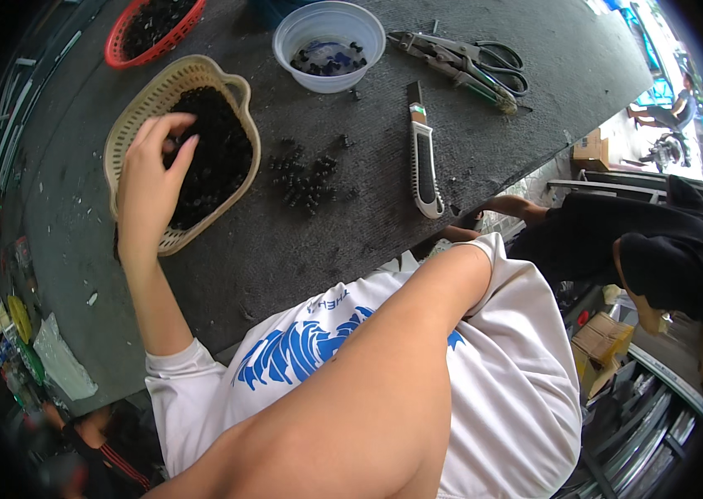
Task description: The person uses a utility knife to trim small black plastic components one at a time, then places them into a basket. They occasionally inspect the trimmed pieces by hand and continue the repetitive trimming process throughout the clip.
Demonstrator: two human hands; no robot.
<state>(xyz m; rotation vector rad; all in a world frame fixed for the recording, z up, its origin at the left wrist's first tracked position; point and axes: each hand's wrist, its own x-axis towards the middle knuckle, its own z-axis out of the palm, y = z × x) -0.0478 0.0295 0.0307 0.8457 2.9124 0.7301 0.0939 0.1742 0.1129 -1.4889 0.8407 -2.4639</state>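
My left hand (150,170) hangs over a cream plastic basket (123,133) at the left of the table. Its fingers are curved, with a gap between thumb and forefinger, and nothing shows clearly in them. Small black plastic pieces (222,154) fill much of the basket, just beyond the fingertips. A loose pile of similar black pieces (306,179) lies on the tabletop right of the basket. My right arm crosses in front of my white shirt toward the lower left, and its hand is out of the picture.
On the dark table (318,258) stand a red basket (110,41) of black pieces and a clear tub (285,41). A box cutter (425,166), its blade out, and pliers (451,62) lie to the right. Another person (618,241) in black bends beside the table's right edge.
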